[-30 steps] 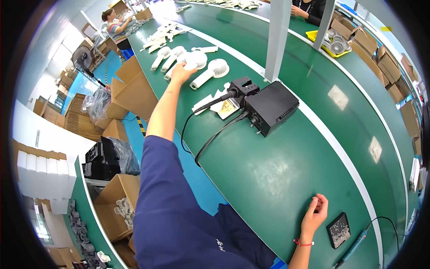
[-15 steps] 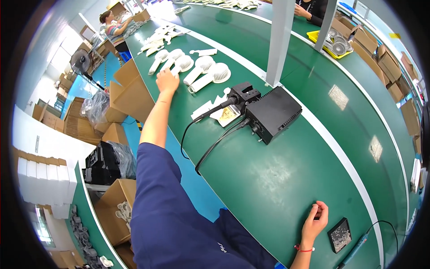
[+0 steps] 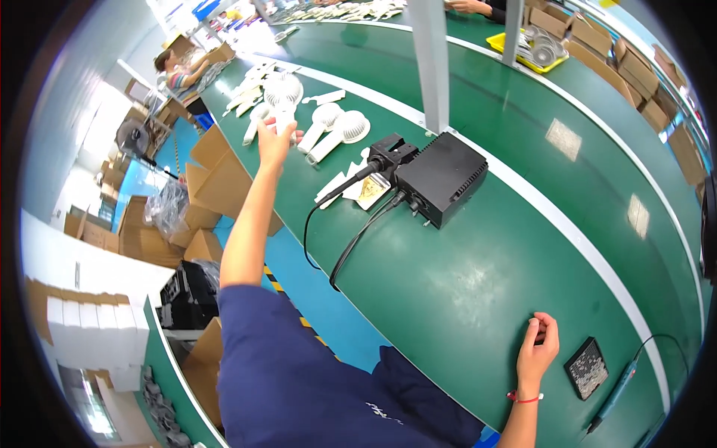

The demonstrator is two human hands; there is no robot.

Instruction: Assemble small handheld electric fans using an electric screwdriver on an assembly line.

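A white handheld fan (image 3: 283, 89) with a round ribbed head is lifted off the green bench, and my left hand (image 3: 275, 143) grips it by the handle. Beside it lie more white handheld fans, one (image 3: 349, 128) just right of my fingers and another (image 3: 258, 119) to the left. Low on the right, my right hand (image 3: 539, 349) rests at the bench with its fingers curled; whatever they may hold is hidden. Close to that hand are a black tray (image 3: 588, 367) of small metal parts and a teal electric screwdriver (image 3: 617, 390) with a cable.
A black soldering station (image 3: 442, 179) occupies mid-bench, its soldering iron (image 3: 351, 183) resting in a stand, cables hanging over the edge. A grey post (image 3: 431, 67) rises behind. White parts (image 3: 250, 89) lie further up. An open carton (image 3: 222, 172) stands left of the bench.
My left hand has taken hold of a handheld fan and raised it from the row. The view has shifted a little; my right hand keeps its curled pose near the tray.
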